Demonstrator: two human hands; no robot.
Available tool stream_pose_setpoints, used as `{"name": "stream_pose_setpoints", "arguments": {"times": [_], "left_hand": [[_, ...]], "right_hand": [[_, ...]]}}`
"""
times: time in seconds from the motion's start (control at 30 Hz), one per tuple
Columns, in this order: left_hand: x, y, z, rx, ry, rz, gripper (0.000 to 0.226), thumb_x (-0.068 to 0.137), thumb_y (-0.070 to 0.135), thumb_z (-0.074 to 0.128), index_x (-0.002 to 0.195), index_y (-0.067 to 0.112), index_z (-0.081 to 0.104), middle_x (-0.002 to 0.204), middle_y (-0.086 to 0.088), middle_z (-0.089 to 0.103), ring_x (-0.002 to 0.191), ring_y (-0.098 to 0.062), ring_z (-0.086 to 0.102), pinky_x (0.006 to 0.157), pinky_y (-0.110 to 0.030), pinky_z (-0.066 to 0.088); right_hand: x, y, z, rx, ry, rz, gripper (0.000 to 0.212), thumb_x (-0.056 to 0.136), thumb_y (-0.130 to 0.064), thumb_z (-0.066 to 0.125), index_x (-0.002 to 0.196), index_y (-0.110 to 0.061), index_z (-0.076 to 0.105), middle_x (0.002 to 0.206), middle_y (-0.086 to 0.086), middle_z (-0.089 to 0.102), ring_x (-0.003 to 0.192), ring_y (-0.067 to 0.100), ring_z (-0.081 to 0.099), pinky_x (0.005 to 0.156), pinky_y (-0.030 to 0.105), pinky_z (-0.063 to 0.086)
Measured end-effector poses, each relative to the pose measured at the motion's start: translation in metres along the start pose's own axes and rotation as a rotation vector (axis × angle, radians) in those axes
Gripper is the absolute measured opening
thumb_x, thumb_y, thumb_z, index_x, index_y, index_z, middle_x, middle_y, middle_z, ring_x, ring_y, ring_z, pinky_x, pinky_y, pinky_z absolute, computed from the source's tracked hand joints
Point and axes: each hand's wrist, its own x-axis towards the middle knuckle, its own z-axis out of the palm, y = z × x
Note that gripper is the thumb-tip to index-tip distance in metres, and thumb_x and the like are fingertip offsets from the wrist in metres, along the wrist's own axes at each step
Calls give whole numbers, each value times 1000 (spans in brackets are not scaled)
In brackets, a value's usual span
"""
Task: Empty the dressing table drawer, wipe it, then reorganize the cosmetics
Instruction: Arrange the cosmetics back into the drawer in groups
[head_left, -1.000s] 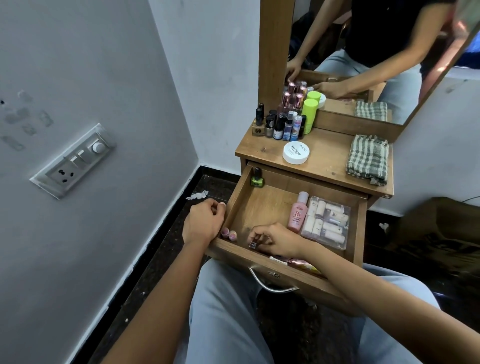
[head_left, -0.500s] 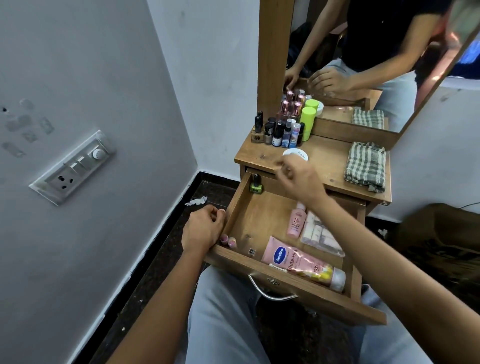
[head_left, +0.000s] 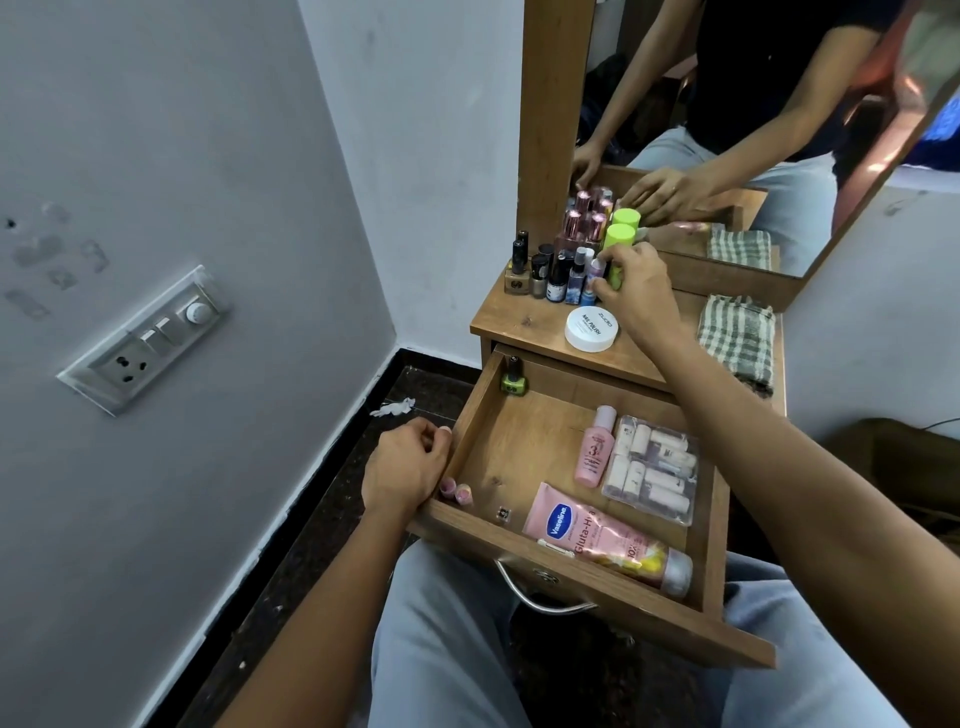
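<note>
**One more small bottle goes up from the drawer**

A second ago my right hand (head_left: 636, 291) was low at the front of the drawer (head_left: 519, 447). Now it is up on the tabletop (head_left: 519, 318). Its fingers pinch a small lilac bottle (head_left: 596, 269) and bring it against the bottle group (head_left: 558, 265) just left of the hand. With the hand gone from there, the Vaseline tube (head_left: 597, 540) lies uncovered. My left hand (head_left: 405, 467) grips the left wall of the drawer, fingers curled at the rim. I judge the emptying is only partly done, and the wiping is not begun.

Below the right hand, in the drawer, I count:
- one green nail polish (head_left: 514, 380)
- one pink bottle (head_left: 595, 451)
- one clear pouch (head_left: 652, 470) of small tubes
- one Vaseline tube
- two small pink caps (head_left: 455, 489) beside the left hand
- one tiny dark piece (head_left: 503, 513)

On the tabletop I count:
- one white jar (head_left: 592, 328) just under the right hand
- one checked cloth (head_left: 737, 338) to its right
- one green tube (head_left: 621, 243) behind the fingers

The bottles in the group stand too close together for a sure count.
</note>
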Motion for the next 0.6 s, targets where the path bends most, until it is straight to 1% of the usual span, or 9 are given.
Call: {"name": "stream_pose_setpoints", "arguments": {"times": [0.13, 0.2, 0.27, 0.33, 0.43, 0.47, 0.53, 0.6], "left_hand": [[0, 0, -1, 0, -7, -2, 29, 95, 45, 50, 92, 23, 67, 74, 7, 66, 66, -8, 59, 52, -25, 36], [0, 0, 0, -3, -4, -4, 30, 95, 46, 50, 92, 23, 68, 75, 7, 66, 67, -9, 60, 54, -26, 38], [0, -1, 0, -7, -3, -9, 30, 95, 47, 50, 93, 23, 68, 75, 7, 66, 68, -11, 61, 56, -27, 40], [1, -1, 0, -6, -1, -8, 30, 95, 47, 50, 93, 23, 68, 76, 6, 67, 69, -12, 61, 56, -27, 39], [1, 0, 1, -3, 0, -6, 31, 94, 47, 50, 94, 22, 69, 77, 5, 67, 68, -11, 59, 54, -26, 37], [1, 0, 1, -3, 0, -6, 31, 94, 47, 50, 94, 22, 69, 77, 5, 67, 68, -11, 59, 54, -26, 37], [0, 1, 0, 2, -4, -2, 31, 94, 46, 50, 93, 21, 68, 75, 5, 66, 67, -11, 59, 52, -25, 36], [0, 1, 0, 7, -7, -4, 30, 95, 46, 50, 92, 22, 67, 76, 5, 66, 66, -10, 58, 53, -26, 36]], "right_hand": [[-2, -2, 0, 23, 26, -5, 18, 83, -16, 66, 99, -8, 60, 93, 5, 46, 84, 17, 45, 71, 28, 36], [-4, -2, 0, 65, 41, 10, 13, 80, -15, 65, 92, -10, 61, 87, 7, 50, 77, 18, 47, 67, 33, 42], [-9, 0, 0, 131, 67, 34, 8, 79, -13, 63, 87, -11, 61, 83, 8, 56, 72, 18, 50, 70, 38, 48], [-19, 0, -4, 206, 98, 66, 6, 81, -12, 62, 86, -11, 61, 85, 6, 61, 73, 15, 54, 70, 32, 50], [-36, -3, -14, 311, 211, 49, 7, 84, -11, 63, 90, -10, 60, 86, 1, 64, 75, 15, 61, 65, 13, 48], [-42, -7, -18, 344, 261, 25, 8, 85, -11, 63, 91, -11, 59, 86, -1, 64, 74, 13, 61, 64, 12, 47], [-56, -19, -26, 408, 312, -27, 9, 87, -12, 64, 93, -10, 58, 85, -8, 63, 72, 5, 61, 64, 14, 49], [-77, -36, -27, 483, 252, -69, 11, 89, -10, 65, 96, -6, 58, 83, -13, 61, 70, 1, 61, 61, 14, 48]]}}
